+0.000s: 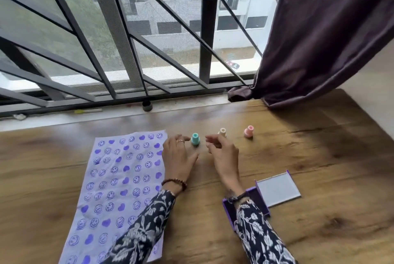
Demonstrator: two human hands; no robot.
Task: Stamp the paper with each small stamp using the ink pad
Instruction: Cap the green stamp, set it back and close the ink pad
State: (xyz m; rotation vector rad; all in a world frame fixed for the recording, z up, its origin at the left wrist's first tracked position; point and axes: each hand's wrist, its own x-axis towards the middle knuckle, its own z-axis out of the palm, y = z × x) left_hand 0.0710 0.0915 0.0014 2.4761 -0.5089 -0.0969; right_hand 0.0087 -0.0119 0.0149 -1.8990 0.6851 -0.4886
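Wooden table (298, 157) by a barred window: the paper (119, 178) is nearly filled with purple smileys and hearts. Teal stamp (195, 138), cream stamp (222, 131) and pink stamp (248, 131) stand beyond it, the open ink pad (262, 197) to the right. Left hand (178, 157) and right hand (223, 152) flank the teal stamp, loosely open and empty, so the stamping looks almost done.

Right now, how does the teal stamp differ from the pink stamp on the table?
The teal stamp stands upright between the two hands, close to the stamped paper; the pink stamp leans a little and stands far to the right, away from both hands. The teal stamp is blue-green, the pink stamp pale pink. Both are small, spool-shaped and rest on the wooden table.
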